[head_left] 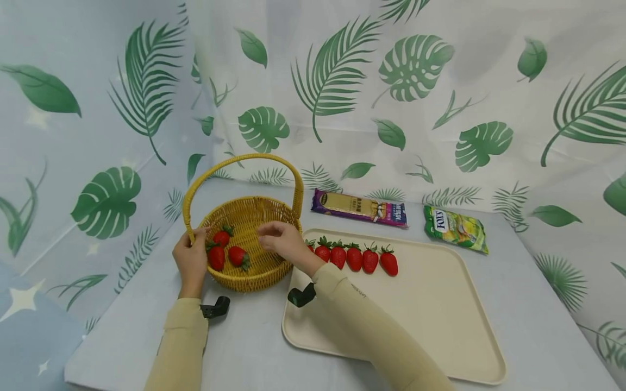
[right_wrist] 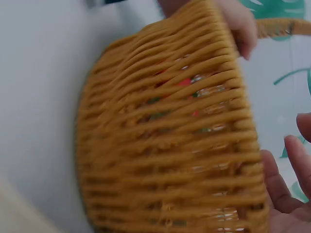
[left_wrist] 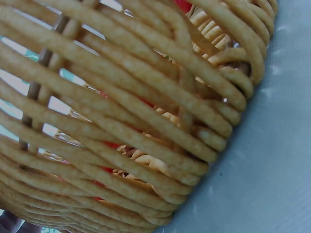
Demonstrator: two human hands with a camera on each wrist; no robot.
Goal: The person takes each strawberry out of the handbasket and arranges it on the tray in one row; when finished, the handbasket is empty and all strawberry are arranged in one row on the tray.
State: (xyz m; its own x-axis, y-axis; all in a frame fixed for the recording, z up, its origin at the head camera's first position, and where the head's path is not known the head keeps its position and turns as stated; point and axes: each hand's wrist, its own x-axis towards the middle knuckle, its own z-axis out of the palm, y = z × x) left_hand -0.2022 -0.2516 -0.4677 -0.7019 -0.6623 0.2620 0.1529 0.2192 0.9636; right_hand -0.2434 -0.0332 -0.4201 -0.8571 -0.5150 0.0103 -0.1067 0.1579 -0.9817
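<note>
My left hand (head_left: 192, 260) grips the rim of a yellow woven basket (head_left: 250, 282) near the foot of its tall handle. Three strawberries lie at the basket's left side, among them a strawberry (head_left: 237, 256) near its middle. Over the basket's right part hovers my right hand (head_left: 286, 244), its fingers loosely bent. In the right wrist view that right hand (right_wrist: 290, 194) shows parted fingers with nothing between them. Several strawberries (head_left: 354, 258) form a row along the far edge of a cream tray (head_left: 420, 315). Basket weave (left_wrist: 121, 97) fills most of the left wrist view and hides the left hand's grip.
Behind the tray lie a purple and gold packet (head_left: 359, 208) and a green FOX'S candy bag (head_left: 456, 228). A leaf-patterned cloth (head_left: 342, 136) hangs behind the white table (head_left: 244, 347). The basket's handle (head_left: 244, 157) arches above its bowl.
</note>
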